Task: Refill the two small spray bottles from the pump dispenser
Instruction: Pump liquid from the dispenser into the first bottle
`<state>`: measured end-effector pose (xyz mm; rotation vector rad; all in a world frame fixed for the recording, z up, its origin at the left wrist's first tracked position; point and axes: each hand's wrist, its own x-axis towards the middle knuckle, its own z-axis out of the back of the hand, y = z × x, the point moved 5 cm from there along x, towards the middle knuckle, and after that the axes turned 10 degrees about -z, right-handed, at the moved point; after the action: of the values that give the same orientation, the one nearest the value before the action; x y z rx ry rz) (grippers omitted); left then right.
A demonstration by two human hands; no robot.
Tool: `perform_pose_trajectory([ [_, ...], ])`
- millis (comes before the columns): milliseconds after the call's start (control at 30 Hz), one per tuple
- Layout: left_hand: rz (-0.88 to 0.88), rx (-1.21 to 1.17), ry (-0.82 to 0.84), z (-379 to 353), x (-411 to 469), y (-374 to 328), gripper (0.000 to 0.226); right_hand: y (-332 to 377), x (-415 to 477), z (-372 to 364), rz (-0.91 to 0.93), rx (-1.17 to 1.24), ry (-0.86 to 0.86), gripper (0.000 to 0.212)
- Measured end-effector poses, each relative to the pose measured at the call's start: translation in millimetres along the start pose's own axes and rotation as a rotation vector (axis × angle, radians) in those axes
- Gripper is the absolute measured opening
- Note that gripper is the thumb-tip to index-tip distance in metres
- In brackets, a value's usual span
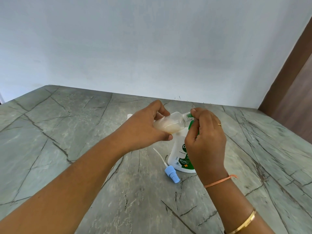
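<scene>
Curling round the small spray bottle [172, 122], the left hand's fingers [162, 107] clamp its clear body at the base end, thumb under, other fingers over the top. Bottle is capless, held up off the surface & tipped almost flat, neck pointing right; pale cloudy liquid pools along its lower side. R fingertips [199, 114] are bunched tight, pinching the green pump head [191, 123] right at the bottle's open neck, spout & neck touching or v. nearly so, can't tell which. Left hand [145, 127] sits w/ its back to the camera; right hand [206, 141] hangs over the pump dispenser [179, 154], hiding much of its label. Dispenser is white w/ green print, upright on the table [67, 132], directly below both hands. Just in front of it, nearer the camera, lies a blue spray cap [171, 173] on its side, its thin white dip tube [158, 155] running away toward the left hand. A small white object [129, 115] peeks out behind the left hand; can't tell what it is. R wrist has an orange thread band [217, 181], gold bangle [243, 223] further up the forearm, ring [219, 124] on one finger. Table is grey-green veined stone; pale wall [152, 48] behind, brown wood panel [293, 98] at far right.
</scene>
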<state>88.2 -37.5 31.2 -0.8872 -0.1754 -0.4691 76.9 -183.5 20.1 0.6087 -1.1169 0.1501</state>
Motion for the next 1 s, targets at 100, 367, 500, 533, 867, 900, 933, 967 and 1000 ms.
perform_pose_trajectory([
  [100, -0.002, 0.007, -0.006, 0.4, 0.2, -0.3, 0.047, 1.3, 2.4, 0.8, -0.021, 0.003, 0.024, 0.025],
  [367, -0.022, -0.023, -0.045, 1.1, -0.2, -5.8, 0.046, 1.3, 11.2, 7.5, -0.071, 0.02, 0.04, 0.019],
  [500, -0.025, -0.012, -0.039, 0.6, 0.3, -4.2, 0.045, 0.8, 7.6, 4.6, -0.03, 0.028, 0.015, 0.025],
  [533, -0.022, -0.008, -0.034, 0.4, 0.4, -3.5, 0.045, 0.7, 6.2, 3.3, -0.024, 0.035, 0.01, 0.025],
  [867, -0.002, -0.007, -0.012, -1.6, -0.4, -1.4, 0.045, 0.4, 1.3, 1.4, -0.035, 0.062, 0.024, 0.027],
  [900, -0.002, -0.01, -0.017, -1.0, -0.5, -1.8, 0.045, 0.5, 3.0, 2.2, -0.045, 0.063, 0.033, 0.026],
  [933, -0.003, -0.016, -0.023, -0.4, -0.6, -2.4, 0.046, 0.3, 5.1, 3.2, -0.059, 0.062, 0.042, 0.024],
  [967, -0.005, -0.022, -0.027, 0.1, -0.5, -2.6, 0.046, -0.2, 7.4, 4.0, -0.075, 0.061, 0.051, 0.022],
  [1000, -0.009, -0.027, -0.028, 0.3, -0.5, -3.2, 0.046, -0.3, 9.2, 4.5, -0.086, 0.057, 0.061, 0.022],
])
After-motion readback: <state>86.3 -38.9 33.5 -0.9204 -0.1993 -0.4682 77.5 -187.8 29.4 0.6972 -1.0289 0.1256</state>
